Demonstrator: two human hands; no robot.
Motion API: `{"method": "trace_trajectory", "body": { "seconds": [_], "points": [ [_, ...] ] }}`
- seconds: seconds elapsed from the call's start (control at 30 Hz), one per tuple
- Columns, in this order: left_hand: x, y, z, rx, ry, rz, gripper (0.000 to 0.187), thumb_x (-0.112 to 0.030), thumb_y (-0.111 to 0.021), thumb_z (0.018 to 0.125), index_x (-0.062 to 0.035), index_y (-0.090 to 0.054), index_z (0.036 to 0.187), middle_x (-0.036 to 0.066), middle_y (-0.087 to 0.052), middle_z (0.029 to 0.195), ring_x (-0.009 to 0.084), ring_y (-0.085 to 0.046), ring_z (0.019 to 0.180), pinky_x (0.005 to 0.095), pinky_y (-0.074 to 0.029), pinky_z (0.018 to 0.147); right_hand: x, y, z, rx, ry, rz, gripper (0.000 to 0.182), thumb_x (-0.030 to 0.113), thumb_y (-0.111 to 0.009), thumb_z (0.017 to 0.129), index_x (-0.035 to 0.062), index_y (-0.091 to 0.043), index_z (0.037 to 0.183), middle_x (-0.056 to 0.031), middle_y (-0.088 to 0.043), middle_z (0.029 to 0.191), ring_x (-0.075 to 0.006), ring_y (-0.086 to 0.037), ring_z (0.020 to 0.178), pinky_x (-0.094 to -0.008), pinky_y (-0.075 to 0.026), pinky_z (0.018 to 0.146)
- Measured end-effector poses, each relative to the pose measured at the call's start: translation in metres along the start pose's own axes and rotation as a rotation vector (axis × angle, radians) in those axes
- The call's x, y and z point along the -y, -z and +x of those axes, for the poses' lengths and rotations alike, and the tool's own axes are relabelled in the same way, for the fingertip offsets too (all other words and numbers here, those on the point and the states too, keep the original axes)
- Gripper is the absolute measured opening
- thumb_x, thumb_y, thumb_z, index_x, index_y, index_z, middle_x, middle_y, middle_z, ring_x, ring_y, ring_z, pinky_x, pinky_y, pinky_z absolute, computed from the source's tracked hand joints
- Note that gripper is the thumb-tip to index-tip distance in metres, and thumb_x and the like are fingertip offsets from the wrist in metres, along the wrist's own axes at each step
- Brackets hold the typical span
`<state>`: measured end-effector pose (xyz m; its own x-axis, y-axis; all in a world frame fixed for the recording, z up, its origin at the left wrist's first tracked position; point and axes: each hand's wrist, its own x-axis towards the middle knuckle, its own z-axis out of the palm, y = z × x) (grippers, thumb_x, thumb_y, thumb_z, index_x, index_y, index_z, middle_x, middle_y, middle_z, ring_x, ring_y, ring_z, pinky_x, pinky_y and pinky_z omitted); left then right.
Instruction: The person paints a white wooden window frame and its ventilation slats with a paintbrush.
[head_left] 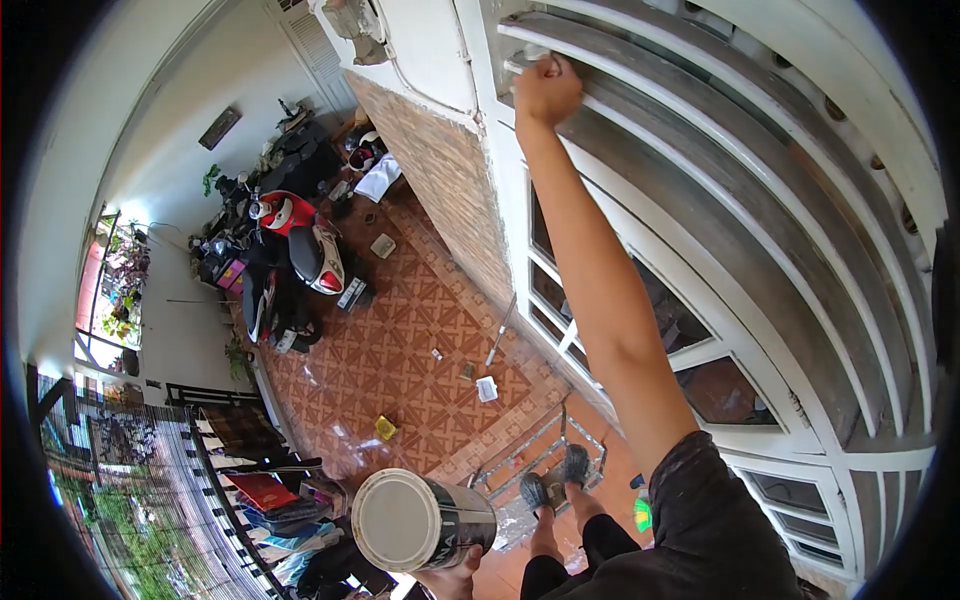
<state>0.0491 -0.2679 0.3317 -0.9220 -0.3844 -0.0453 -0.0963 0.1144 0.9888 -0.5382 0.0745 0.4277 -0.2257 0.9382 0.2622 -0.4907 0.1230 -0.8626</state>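
My right hand [548,92] is raised at the arm's full reach, its fingers closed at the left end of the curved white louvre slats [690,125] above the doors. A small whitish patch shows at its fingertips; I cannot tell what the hand holds. Low in the view, my left hand [452,577] grips a paint can [465,515] from below, with fingers against its dark printed side. The can's pale round end [393,520] faces me. My feet, in dark clogs [537,490], stand on a worn raised platform [512,518] with a metal frame.
White-framed glass doors [735,390] run down the right. On the patterned tile floor [400,350] lie a white tray [487,388], a yellow container [385,428] and a long-handled tool [497,335]. A red motorbike [300,235] stands at left. Clothes [275,505] hang lower left.
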Motion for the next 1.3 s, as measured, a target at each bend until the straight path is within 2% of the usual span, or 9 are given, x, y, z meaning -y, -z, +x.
{"method": "trace_trajectory", "body": {
  "seconds": [0.13, 0.27, 0.47, 0.57, 0.67, 0.8, 1.1, 1.23, 1.3],
  "points": [
    [0.011, 0.001, -0.007, -0.107, -0.026, 0.019, 0.126, -0.030, -0.101, 0.059, -0.0014, -0.022, 0.154, 0.021, -0.042, 0.147, 0.0311, -0.051, 0.127, 0.0452, -0.045, 0.107, 0.023, 0.002, 0.004, 0.064, -0.342, 0.211, 0.024, 0.008, -0.058, 0.096, -0.0129, -0.069, 0.101, -0.0217, -0.072, 0.079, -0.0291, -0.071, 0.056, -0.0355, -0.058, 0.047],
    [0.014, 0.016, -0.011, -0.056, 0.080, 0.151, 0.137, -0.036, -0.101, 0.059, -0.0033, -0.012, 0.158, 0.023, -0.030, 0.155, 0.0331, -0.043, 0.134, 0.0473, -0.041, 0.112, 0.047, 0.024, -0.009, 0.182, -0.408, 0.166, 0.021, 0.008, -0.059, 0.096, -0.0104, -0.067, 0.091, -0.0160, -0.066, 0.065, -0.0231, -0.066, 0.050, -0.0332, -0.056, 0.043],
    [-0.001, 0.005, -0.003, -0.105, -0.020, 0.109, 0.140, -0.041, -0.101, 0.057, -0.0014, -0.013, 0.158, 0.023, -0.035, 0.153, 0.0331, -0.043, 0.134, 0.0478, -0.038, 0.115, 0.056, 0.084, -0.033, 0.445, -0.633, 0.378, 0.025, 0.016, -0.064, 0.099, -0.0065, -0.066, 0.109, -0.0129, -0.067, 0.068, -0.0186, -0.062, 0.050, -0.0289, -0.048, 0.046],
    [-0.012, 0.004, 0.004, -0.058, -0.040, 0.051, 0.136, -0.042, -0.101, 0.057, -0.0003, -0.018, 0.156, 0.021, -0.041, 0.150, 0.0318, -0.047, 0.131, 0.0456, -0.039, 0.114, 0.089, 0.100, -0.056, 0.443, -0.512, 0.450, 0.026, 0.018, -0.062, 0.102, -0.0052, -0.065, 0.114, -0.0135, -0.067, 0.070, -0.0188, -0.063, 0.051, -0.0290, -0.049, 0.046],
    [-0.032, -0.017, 0.000, -0.056, 0.042, -0.146, 0.113, -0.027, -0.100, 0.059, 0.0010, -0.033, 0.146, 0.018, -0.054, 0.133, 0.0301, -0.056, 0.121, 0.0476, -0.049, 0.101, 0.110, 0.088, -0.060, 0.371, -0.408, 0.441, 0.028, 0.021, -0.061, 0.103, -0.0040, -0.065, 0.114, -0.0141, -0.068, 0.075, -0.0200, -0.064, 0.054, -0.0304, -0.052, 0.050],
    [-0.030, -0.001, -0.003, -0.052, 0.028, 0.039, 0.134, -0.044, -0.101, 0.057, -0.0002, -0.021, 0.155, 0.020, -0.043, 0.149, 0.0309, -0.048, 0.130, 0.0441, -0.040, 0.113, 0.122, 0.052, -0.047, 0.210, -0.372, 0.474, 0.027, 0.016, -0.058, 0.104, -0.0063, -0.061, 0.118, -0.0153, -0.068, 0.074, -0.0216, -0.067, 0.054, -0.0305, -0.055, 0.048],
    [-0.014, 0.018, -0.008, -0.006, -0.158, 0.113, 0.128, -0.046, -0.101, 0.056, -0.0033, -0.027, 0.153, 0.017, -0.045, 0.147, 0.0294, -0.048, 0.130, 0.0439, -0.041, 0.112, 0.103, -0.038, -0.033, -0.019, -0.360, 0.443, 0.033, 0.012, -0.059, 0.101, -0.0108, -0.058, 0.124, -0.0231, -0.069, 0.079, -0.0276, -0.071, 0.057, -0.0348, -0.056, 0.042],
    [-0.032, 0.014, -0.014, -0.006, -0.060, 0.019, 0.132, -0.040, -0.101, 0.057, -0.0043, -0.021, 0.155, 0.017, -0.040, 0.150, 0.0302, -0.044, 0.134, 0.0463, -0.038, 0.114, 0.100, -0.059, -0.023, -0.052, -0.145, -0.077, 0.028, 0.008, -0.060, 0.093, -0.0070, -0.065, 0.116, -0.0246, -0.072, 0.093, -0.0338, -0.074, 0.062, -0.0430, -0.060, 0.057],
    [-0.011, 0.020, -0.021, -0.076, -0.060, 0.001, 0.133, -0.038, -0.101, 0.058, -0.0044, -0.017, 0.156, 0.018, -0.037, 0.151, 0.0308, -0.043, 0.135, 0.0473, -0.038, 0.114, 0.096, -0.056, -0.014, -0.020, -0.262, 0.056, 0.027, 0.007, -0.059, 0.089, -0.0049, -0.069, 0.111, -0.0240, -0.073, 0.101, -0.0379, -0.073, 0.062, -0.0440, -0.060, 0.060]
  ]
}}
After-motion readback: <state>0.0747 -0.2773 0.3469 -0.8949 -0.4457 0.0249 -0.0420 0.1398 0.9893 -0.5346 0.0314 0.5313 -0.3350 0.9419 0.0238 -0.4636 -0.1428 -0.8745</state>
